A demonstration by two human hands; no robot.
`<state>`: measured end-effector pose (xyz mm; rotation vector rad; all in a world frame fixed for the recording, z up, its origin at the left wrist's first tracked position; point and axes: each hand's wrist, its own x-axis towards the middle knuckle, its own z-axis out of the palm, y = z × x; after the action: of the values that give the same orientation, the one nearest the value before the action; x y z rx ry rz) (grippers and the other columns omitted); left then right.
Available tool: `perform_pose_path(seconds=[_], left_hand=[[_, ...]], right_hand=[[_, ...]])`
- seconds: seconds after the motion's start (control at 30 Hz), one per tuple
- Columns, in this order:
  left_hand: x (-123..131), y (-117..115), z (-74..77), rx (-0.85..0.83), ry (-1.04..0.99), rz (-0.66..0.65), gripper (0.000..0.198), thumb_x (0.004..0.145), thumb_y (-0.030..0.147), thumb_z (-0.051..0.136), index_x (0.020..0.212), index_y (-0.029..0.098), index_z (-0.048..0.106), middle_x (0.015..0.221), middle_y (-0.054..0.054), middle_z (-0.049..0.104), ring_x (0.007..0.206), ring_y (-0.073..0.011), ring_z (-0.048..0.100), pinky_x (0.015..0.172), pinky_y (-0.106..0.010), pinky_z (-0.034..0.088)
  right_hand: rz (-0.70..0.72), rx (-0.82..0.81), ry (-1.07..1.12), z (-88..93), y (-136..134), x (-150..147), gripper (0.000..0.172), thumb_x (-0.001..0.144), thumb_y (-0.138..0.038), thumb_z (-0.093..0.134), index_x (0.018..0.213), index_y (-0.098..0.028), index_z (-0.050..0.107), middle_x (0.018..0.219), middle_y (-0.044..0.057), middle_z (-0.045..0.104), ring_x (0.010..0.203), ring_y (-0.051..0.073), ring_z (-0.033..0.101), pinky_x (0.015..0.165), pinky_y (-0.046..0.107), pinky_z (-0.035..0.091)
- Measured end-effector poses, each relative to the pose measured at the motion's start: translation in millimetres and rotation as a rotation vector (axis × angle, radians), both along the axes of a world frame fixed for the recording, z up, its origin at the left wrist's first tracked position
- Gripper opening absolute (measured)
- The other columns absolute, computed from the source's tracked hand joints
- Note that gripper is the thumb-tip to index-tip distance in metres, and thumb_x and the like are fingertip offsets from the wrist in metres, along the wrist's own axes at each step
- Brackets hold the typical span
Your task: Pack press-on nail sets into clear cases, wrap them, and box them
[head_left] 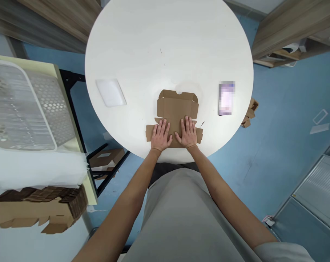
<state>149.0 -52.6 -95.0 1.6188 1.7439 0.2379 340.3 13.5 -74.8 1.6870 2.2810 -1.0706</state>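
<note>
A flat, unfolded brown cardboard box (178, 106) lies on the white round table (165, 29), close to its near edge. Its lid panel with a half-round notch points away from me, and side flaps stick out left and right. My left hand (161, 135) rests palm down on the left part of the near panel, fingers stretched out. On the right part of the same panel lies my right hand (188, 133), also flat with fingers spread. Both hands touch the cardboard and cover some of it.
On the table, a clear plastic sleeve or bag (111, 92) lies left and a phone-like object (226, 98) right. A side table at left bears a white perforated basket (49, 105) and a stack of flat cardboard boxes (36, 211). Small cardboard boxes (249, 113) sit on the floor.
</note>
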Motion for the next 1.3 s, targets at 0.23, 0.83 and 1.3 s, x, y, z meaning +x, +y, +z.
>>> perform_pose_path(seconds=[0.23,0.83,1.3], left_hand=[[2,-1,0.5,0.021,0.031,-0.037,0.076,0.109,0.04,0.048,0.178,0.011,0.036,0.186,-0.016,0.023,0.177,-0.033,0.009,0.145,-0.061,0.006],[10,-2,-10.2,0.196,0.055,-0.047,0.075,0.11,0.036,0.045,0.179,0.011,0.032,0.187,-0.015,0.023,0.177,-0.0304,0.013,0.146,-0.055,0.009],[12,-3,-13.9,0.221,0.064,-0.048,0.074,0.111,0.035,0.043,0.18,0.01,0.031,0.187,-0.015,0.02,0.177,-0.0291,0.008,0.146,-0.055,0.007]], right_hand=[[0.058,0.097,-0.075,-11.2,-5,4,0.085,0.111,-0.058,0.046,0.178,-0.008,0.034,0.187,0.022,0.024,0.177,0.04,0.015,0.141,0.064,0.016],[0.137,0.3,-0.136,-27.6,-5,17,0.087,0.11,-0.063,0.035,0.175,-0.005,0.037,0.185,0.027,0.025,0.173,0.044,0.021,0.134,0.073,0.026],[0.174,0.364,-0.174,-29.0,-5,20,0.087,0.109,-0.059,0.036,0.178,-0.006,0.03,0.186,0.026,0.019,0.174,0.044,0.018,0.132,0.071,0.031]])
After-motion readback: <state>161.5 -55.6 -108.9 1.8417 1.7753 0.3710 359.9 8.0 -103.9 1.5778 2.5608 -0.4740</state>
